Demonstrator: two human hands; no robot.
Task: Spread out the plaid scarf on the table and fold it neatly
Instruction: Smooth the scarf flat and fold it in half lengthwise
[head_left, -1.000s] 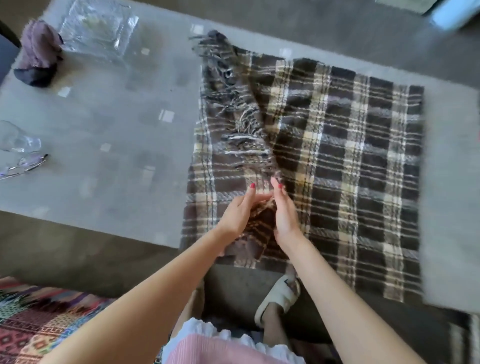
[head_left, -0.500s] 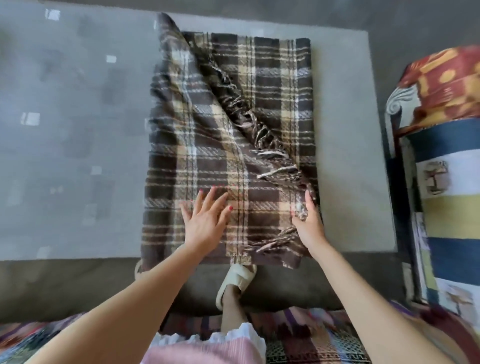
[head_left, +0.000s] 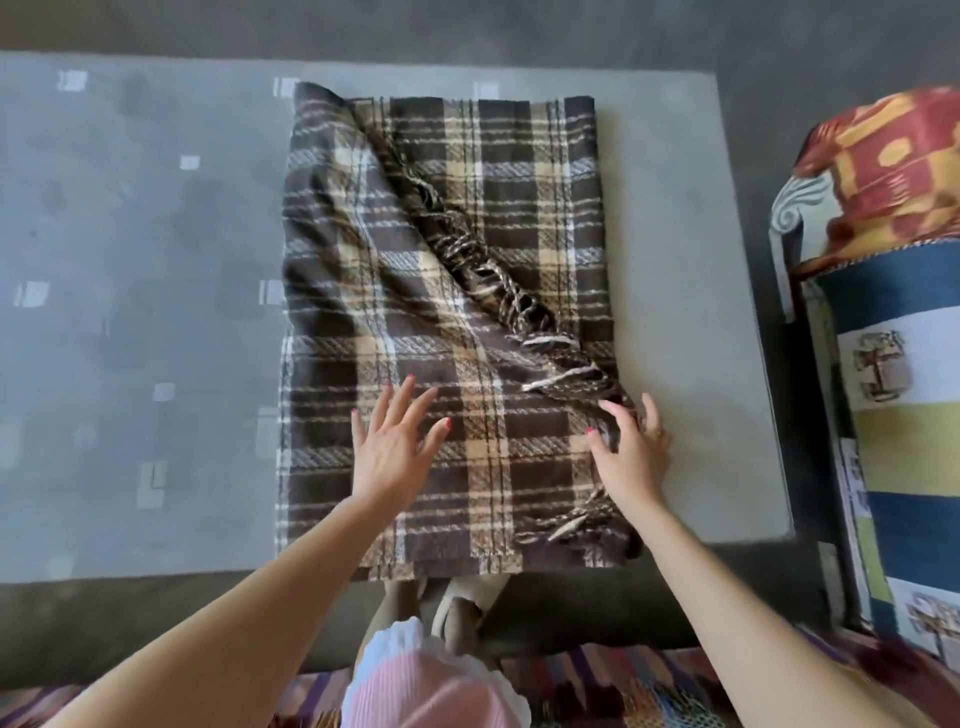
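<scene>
Pressing my left hand (head_left: 390, 451) flat, fingers spread, on the plaid scarf (head_left: 441, 322), I keep it on the near half of the cloth. The scarf lies folded on the grey bench (head_left: 130, 249), its near edge hanging just over the bench's 6 o'clock side. A fringed edge (head_left: 498, 280) runs slantwise from 11 o'clock toward 4 o'clock across the top layer. My right hand (head_left: 631, 452) rests at the scarf's right edge, fingers loosely curled on the fringe, not closed around it.
</scene>
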